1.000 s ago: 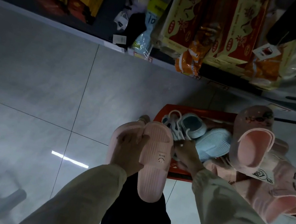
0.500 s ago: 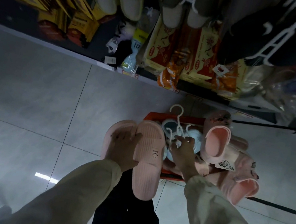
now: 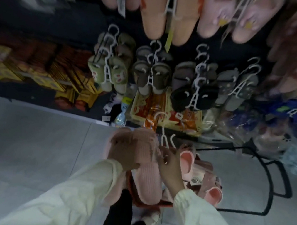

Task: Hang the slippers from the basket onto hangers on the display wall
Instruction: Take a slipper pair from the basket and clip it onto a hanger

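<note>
My left hand (image 3: 124, 152) grips a pair of pink ribbed slippers (image 3: 147, 180), soles facing me, held above the floor. My right hand (image 3: 170, 162) pinches the base of a white plastic hanger (image 3: 162, 128), whose hook points up toward the display wall. The hanger's lower end sits right beside the slippers' toe end. Below my hands, the orange basket (image 3: 148, 204) holds more pink slippers (image 3: 211, 192); most of the basket is hidden behind the held pair. Rows of slippers on white hangers (image 3: 151, 73) hang on the wall ahead.
Larger pink slippers (image 3: 171, 9) hang at the top. Yellow and red boxed goods (image 3: 165, 113) fill the bottom shelf, with stacked boxes (image 3: 33, 70) at the left. A black metal frame (image 3: 271, 190) stands on the grey tile floor (image 3: 22, 141) to the right.
My head has tilted up, bringing the display wall into view. My right hand has lifted the white hanger out of the basket and brought it beside the held pink slippers.
</note>
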A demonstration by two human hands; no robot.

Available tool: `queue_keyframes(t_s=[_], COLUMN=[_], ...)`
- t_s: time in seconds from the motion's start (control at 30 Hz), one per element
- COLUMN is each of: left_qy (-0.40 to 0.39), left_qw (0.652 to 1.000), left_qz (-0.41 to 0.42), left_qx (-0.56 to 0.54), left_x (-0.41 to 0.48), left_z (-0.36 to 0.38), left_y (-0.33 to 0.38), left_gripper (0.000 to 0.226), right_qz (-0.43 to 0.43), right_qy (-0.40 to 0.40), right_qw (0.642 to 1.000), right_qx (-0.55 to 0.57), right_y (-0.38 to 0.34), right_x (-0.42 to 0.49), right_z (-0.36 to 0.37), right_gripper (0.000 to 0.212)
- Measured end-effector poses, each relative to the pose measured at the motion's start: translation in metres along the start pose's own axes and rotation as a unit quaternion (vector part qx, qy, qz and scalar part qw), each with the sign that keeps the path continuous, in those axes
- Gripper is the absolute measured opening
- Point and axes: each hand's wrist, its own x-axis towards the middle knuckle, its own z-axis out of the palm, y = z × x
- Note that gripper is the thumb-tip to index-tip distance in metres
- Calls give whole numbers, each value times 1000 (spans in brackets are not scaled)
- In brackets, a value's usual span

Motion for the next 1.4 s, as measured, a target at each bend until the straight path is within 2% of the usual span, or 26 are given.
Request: queue_keyframes(t_s=[0.17,0.27,0.37,0.47,0.53,0.6,0.7,0.8,0.97,1.07,1.17,1.3,1.4], left_qy=[68,114,153,201,232,254,289,324,384,396,400,406,403], left_qw=[994,987,980,969,958,947,933,922,899,893,890,887,888], left_qz=[61,83,92,93,98,105,127,145,149,158,165,172,181], left_qx=[58,76,88,109,139,165,171,153,151,143,142,136,127], left_x=[-35,-54,-73,-95,-114,-135,-160,-179,-198,-204,-211,-220,-227], left_z=[-97,-136,-165,-187,-200,-213,-225,-230,-238,-242,-249,-256,-259], left_y=[32,42,47,55,62,68,75,80,86,90,95,99,102], left_gripper=[52,62,78,76,73,71,61,55,41,42,46,52,57], right_qz=[-69,-115,-184,-239,-239,-218,-232,-277,-303,-297,-327,-366,-367], right_qy=[-25,19,82,116,143,171,238,327,404,396,346,285,267], right_qw=[995,992,979,963,951,929,885,833,795,816,849,869,880], right_qx=[63,57,22,-38,-135,-246,-327,-350,-337,-298,-228,-172,-143], right_y=[-68,-96,-118,-137,-149,-160,-174,-181,-196,-201,-204,-208,-211], right_x=[-41,-57,-71,-89,-101,-113,-128,-139,-158,-161,-159,-161,-166], right_z=[-34,-59,-83,-101,-111,-118,-126,-134,-154,-163,-173,-188,-195], right_gripper=[33,34,47,57,60,63,57,44,29,30,30,26,20])
